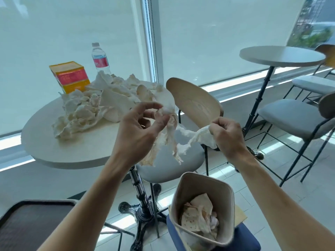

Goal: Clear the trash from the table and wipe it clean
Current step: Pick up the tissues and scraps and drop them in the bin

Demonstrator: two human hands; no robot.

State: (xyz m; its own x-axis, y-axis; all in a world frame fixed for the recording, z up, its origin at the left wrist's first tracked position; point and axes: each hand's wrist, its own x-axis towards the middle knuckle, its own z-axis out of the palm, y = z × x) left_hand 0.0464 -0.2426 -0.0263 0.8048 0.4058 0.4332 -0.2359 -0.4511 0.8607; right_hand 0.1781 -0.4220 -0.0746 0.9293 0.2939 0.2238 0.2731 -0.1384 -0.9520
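Sitting low, left of the left forearm: a dark tray point(27, 220). Standing up and left of the left hand, by the blinds point(54, 33): an orange box point(69, 77) and a bottle point(100, 58) on the round table point(54, 151). Lying between them and the left hand, spreading over the tabletop: a heap of crumpled tissues point(94, 107). Pinching one end of a torn, stained tissue point(170, 134): the left hand point(139, 129), fingers curled. Hanging between the hands, over a grey stool point(168, 169), well off the table. Gripping the other end: the right hand point(230, 136), closed round it. Waiting below the hands: a bin point(204, 187) holding tissues already. Standing beyond the right hand: another table point(281, 55) and chairs point(293, 116).
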